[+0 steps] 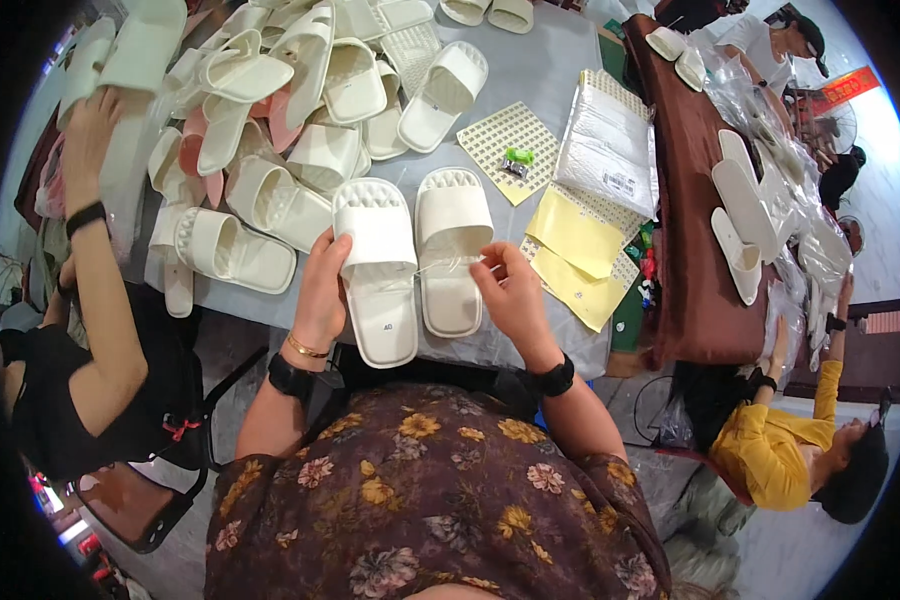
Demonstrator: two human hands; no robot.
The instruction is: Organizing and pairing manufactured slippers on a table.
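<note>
My left hand (320, 288) is closed on the side of a white slipper (388, 325), its thumb resting on the strap. The slipper is raised at the near edge of the table, toe pointing away from me. Right beside it lies a second white slipper (452, 300), also toe away. My right hand (510, 285) pinches at the edge of that slipper's strap. A thin white strand (440, 268) runs between the two slippers to my right fingertips; its exact kind is too fine to make out.
A heap of white slippers (355, 80), with some pink ones among them, covers the table's far left. Yellow sticker sheets (575, 235) and a silvery bubble mailer (607, 140) lie to the right. Co-workers sit on both sides; a brown-covered table (705, 310) holds more slippers.
</note>
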